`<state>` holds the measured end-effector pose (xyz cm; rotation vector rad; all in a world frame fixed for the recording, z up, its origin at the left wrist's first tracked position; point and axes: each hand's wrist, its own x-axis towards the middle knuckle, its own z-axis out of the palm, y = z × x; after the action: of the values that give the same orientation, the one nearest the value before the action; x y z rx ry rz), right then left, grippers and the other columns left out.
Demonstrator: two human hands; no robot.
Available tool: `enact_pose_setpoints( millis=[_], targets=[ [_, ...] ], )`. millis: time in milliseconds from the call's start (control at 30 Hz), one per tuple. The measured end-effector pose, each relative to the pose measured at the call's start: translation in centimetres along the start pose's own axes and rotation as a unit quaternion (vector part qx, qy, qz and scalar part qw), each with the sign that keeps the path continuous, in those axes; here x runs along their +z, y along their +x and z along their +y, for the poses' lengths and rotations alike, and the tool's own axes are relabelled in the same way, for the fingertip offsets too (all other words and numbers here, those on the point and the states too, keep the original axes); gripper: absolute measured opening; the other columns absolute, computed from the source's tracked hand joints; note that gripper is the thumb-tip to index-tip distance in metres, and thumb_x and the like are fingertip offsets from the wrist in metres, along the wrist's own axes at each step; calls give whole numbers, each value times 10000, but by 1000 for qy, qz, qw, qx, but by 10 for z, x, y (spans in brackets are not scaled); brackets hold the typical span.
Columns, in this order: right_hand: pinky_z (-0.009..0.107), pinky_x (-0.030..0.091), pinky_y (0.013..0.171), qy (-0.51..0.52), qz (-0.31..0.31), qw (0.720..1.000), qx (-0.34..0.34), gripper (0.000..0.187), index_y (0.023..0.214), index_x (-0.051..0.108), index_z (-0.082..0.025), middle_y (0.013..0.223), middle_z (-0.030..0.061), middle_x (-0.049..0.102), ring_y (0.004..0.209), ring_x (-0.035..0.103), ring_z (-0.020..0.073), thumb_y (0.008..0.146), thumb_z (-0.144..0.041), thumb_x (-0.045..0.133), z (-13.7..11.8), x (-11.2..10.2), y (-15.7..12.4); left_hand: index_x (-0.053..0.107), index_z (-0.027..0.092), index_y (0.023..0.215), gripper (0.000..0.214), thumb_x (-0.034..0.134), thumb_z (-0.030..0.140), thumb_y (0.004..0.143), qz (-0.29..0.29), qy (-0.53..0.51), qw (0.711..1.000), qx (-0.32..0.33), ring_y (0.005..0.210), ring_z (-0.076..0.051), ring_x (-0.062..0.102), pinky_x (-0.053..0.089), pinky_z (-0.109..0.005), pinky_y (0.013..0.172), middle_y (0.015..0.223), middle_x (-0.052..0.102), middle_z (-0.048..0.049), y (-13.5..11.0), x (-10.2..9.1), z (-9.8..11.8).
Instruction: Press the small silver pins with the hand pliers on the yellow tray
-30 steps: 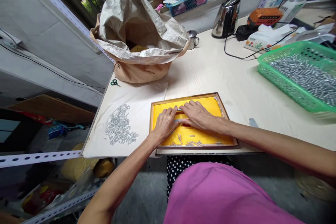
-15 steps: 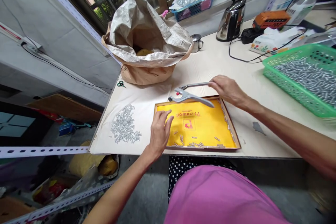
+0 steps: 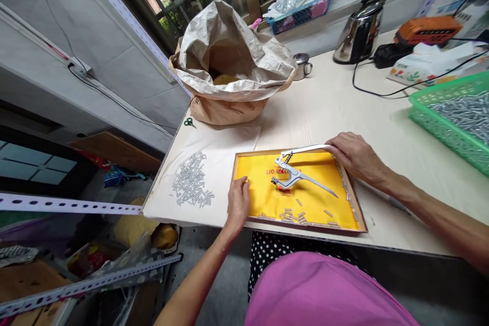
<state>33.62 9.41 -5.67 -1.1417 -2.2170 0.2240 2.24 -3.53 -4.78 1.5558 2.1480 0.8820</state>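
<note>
My right hand (image 3: pixel 353 158) is closed round the end of the upper handle of silver hand pliers (image 3: pixel 292 175) with a spring between the handles. Their jaws point left, over a shallow tray (image 3: pixel 300 227) with a yellow printed bottom. My left hand (image 3: pixel 239 201) is at the tray's left rim, its thumb and fingers closed together; what they hold, if anything, is too small to make out. Small metal pins (image 3: pixel 292 215) lie loose along the tray's near side, and others line its right wall. Left of the tray is a pile of similar pins (image 3: pixel 192 181).
A large open sack (image 3: pixel 229 107) stands at the back, with green-handled scissors (image 3: pixel 189 122) beside it. On the right is a green basket (image 3: pixel 439 125) full of metal pieces. A kettle (image 3: pixel 359 33), metal cup (image 3: pixel 301 67) and orange tool (image 3: pixel 428 29) stand farther back.
The pliers have come nearer and lower over the tray, held by my right hand. My left hand's spread fingers have closed together at the tray's left side. The view has shifted slightly.
</note>
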Motion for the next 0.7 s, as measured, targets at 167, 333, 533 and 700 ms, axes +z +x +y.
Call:
enact_pose_setpoints(
  millis=[167,333,533,700],
  targets=[
    [383,429,779,44,31,999,11,345,895,573,-223,849,89,637,823,578,234,1002,-478,365,-3,0,-3,729,194,1034,248,528,164,893,-99,-61,992,46,1003,-199,684,538,-344,927,1058,744,-81,-7,1,7],
    [410,447,802,66,21,998,5,304,900,577,-249,860,92,651,825,594,251,979,-485,403,-4,7,1,730,184,1025,258,492,215,931,45,46,997,38,945,-204,654,515,-351,877,1005,726,-89,20,-46,-17],
    [399,433,741,54,-46,997,-31,445,883,601,-229,834,96,646,792,573,245,990,-552,315,-17,34,13,748,175,907,245,507,219,918,-20,322,947,-2,977,-237,565,455,-351,879,914,682,-83,39,-113,-91],
    [392,405,731,19,-109,991,-70,514,879,621,-195,835,95,640,785,557,238,1011,-543,266,-26,57,26,724,187,843,282,460,194,942,-81,387,918,33,982,-258,521,453,-365,844,907,651,-105,30,-114,-105]
  ],
)
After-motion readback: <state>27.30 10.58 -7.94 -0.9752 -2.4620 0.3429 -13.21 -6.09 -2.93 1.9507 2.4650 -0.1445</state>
